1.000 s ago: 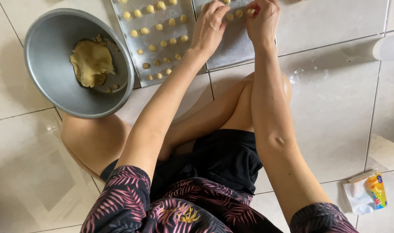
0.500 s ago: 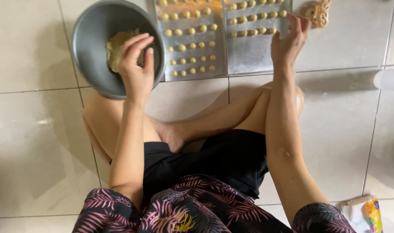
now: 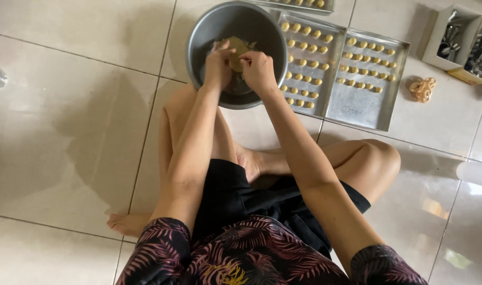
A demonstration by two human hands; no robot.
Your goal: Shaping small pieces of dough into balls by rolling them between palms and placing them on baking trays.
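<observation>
Both hands, the left hand [image 3: 218, 64] and the right hand [image 3: 258, 68], pinch soft yellow dough [image 3: 235, 48] inside a round metal bowl [image 3: 198, 37]. Right of it lies a flat baking tray [image 3: 357, 108] with little dough balls [image 3: 304, 79].

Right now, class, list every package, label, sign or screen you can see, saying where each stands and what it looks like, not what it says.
Open box: top right on the floor tiles, beyond the baking trays; rectangular, pale grey-white walls, dark metal pieces inside.
Second open box: right beside the first, at the right edge; yellowish rim, partly cut off, more metal pieces inside.
No labels, signs or screens are in view.
</observation>
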